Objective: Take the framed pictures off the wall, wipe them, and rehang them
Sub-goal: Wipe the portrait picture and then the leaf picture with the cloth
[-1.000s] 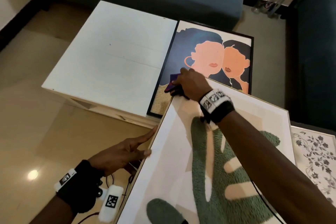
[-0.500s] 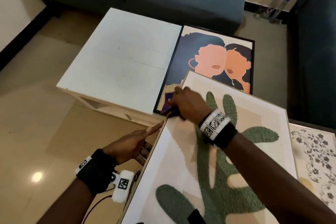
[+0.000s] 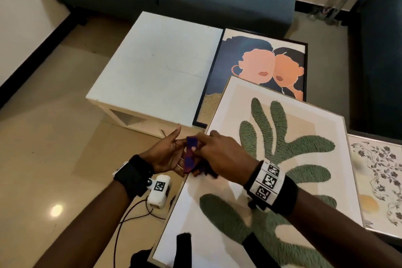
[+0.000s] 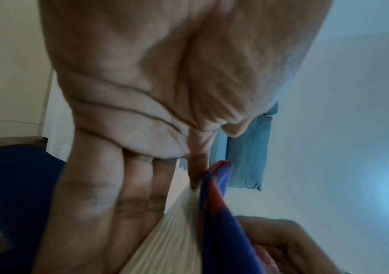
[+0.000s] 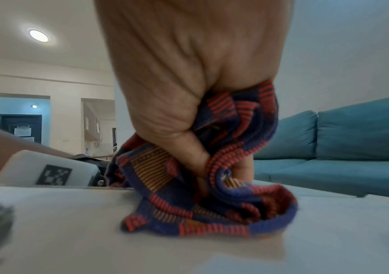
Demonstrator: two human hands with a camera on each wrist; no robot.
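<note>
Two hands met at the leaf picture's (image 3: 302,128) left edge. Left hand (image 3: 167,154) lay open, fingers straight, its fingertips touching the cloth (image 3: 191,156). Right hand (image 3: 221,154) clutched the bunched cloth on the glass. Beyond stood a white table (image 3: 156,67) bearing a faces picture (image 3: 261,61); a floral picture (image 3: 378,176) lay far right.

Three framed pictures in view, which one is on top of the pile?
The green leaf picture: its corner overlaps the black-framed two-faces picture, and its edge overlaps the floral picture. The right hand grips the cloth over it.
</note>
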